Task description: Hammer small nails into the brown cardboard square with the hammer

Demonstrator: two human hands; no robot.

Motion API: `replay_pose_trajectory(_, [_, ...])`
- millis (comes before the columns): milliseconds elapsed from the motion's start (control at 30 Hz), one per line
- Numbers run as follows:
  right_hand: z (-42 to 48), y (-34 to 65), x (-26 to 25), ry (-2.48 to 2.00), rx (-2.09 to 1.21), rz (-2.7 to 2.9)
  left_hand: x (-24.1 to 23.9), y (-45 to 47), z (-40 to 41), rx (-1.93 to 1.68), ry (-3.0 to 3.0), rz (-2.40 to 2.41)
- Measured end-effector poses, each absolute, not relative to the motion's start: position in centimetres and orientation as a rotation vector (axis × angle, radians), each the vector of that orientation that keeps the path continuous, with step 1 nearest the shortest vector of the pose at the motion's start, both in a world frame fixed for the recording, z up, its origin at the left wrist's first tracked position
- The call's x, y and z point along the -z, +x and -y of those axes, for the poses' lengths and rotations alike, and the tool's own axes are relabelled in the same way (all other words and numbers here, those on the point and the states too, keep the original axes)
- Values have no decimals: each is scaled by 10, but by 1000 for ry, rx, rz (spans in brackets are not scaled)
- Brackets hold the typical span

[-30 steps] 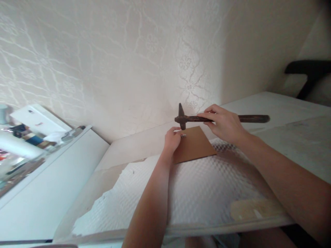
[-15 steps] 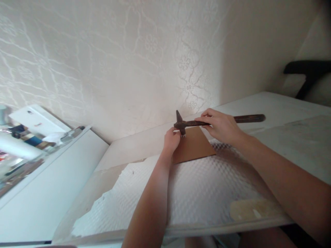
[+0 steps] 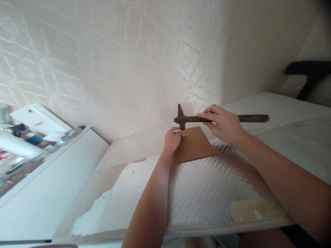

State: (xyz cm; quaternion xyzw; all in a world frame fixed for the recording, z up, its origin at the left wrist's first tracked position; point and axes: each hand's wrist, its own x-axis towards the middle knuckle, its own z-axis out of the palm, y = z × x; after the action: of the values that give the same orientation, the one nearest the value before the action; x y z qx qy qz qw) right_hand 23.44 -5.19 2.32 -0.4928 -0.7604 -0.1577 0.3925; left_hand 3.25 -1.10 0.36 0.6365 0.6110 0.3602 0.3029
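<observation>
My right hand (image 3: 223,122) is closed round the dark handle of a hammer (image 3: 182,119), which lies nearly level with its head to the left. The hammer head hovers just above a brown board (image 3: 195,148). At the board's far left edge, my left hand (image 3: 172,140) pinches or steadies a small silvery toothed piece (image 3: 183,136), too small to name exactly. That piece sits on the board right below the hammer head. The left fingertips are partly hidden.
Under the board is a pale table covering (image 3: 201,193) with a quilted pattern and torn edges. A white cabinet (image 3: 51,186) at the left carries a white box (image 3: 38,120) and clutter. A patterned wall (image 3: 142,69) rises behind. A black armrest-like part (image 3: 307,70) shows at the right.
The hammer head has risen off the small toothed piece, and my right hand has shifted slightly up and right with it. My left hand and the board have stayed nearly still.
</observation>
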Motion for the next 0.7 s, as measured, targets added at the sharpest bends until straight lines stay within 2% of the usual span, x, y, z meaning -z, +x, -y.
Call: replay_pose_trajectory(700, [53,232,-22,-1294,407,1952,-3,32,12,-991,1726,-1586])
